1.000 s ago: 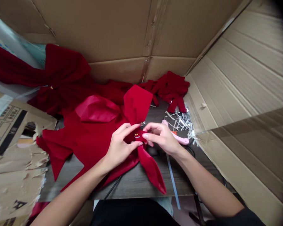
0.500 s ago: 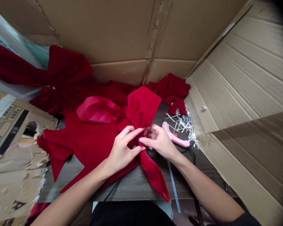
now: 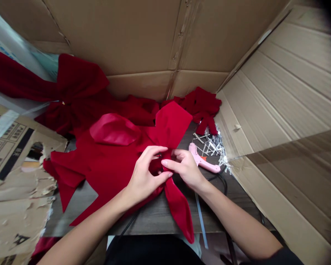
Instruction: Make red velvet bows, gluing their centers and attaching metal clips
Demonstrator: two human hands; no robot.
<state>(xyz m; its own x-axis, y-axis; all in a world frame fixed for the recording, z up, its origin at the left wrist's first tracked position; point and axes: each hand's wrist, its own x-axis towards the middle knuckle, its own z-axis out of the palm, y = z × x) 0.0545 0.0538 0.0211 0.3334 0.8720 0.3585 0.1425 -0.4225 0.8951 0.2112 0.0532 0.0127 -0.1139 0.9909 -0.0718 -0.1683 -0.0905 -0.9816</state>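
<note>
A red velvet bow (image 3: 173, 121) is between my two hands, with one loop standing up behind them and a pointed loop or tail (image 3: 179, 209) hanging toward the table's front edge. My left hand (image 3: 143, 173) curls around the left side of the bow's gathered middle, its thumb and fingertips on the cloth. From the right, my right hand (image 3: 186, 165) presses its thumb on the same middle, with its other fingers bent behind. The fingers partly hide the centre. Under and left of the hands lies more red velvet cloth (image 3: 107, 165), with a shiny red loop (image 3: 114, 129) on top.
Right of my hands lies a pink glue gun (image 3: 205, 160) with a dark cord. Beyond it are silver twist ties (image 3: 213, 145) and a pile of small red pieces (image 3: 201, 105). A large red bow (image 3: 77, 84) sits back left. Cardboard walls (image 3: 140, 36) enclose the table.
My left fingertips and thumb have spread slightly apart. The bow's upper loop has tilted a little to the right, and its lower end has swung slightly left and down.
</note>
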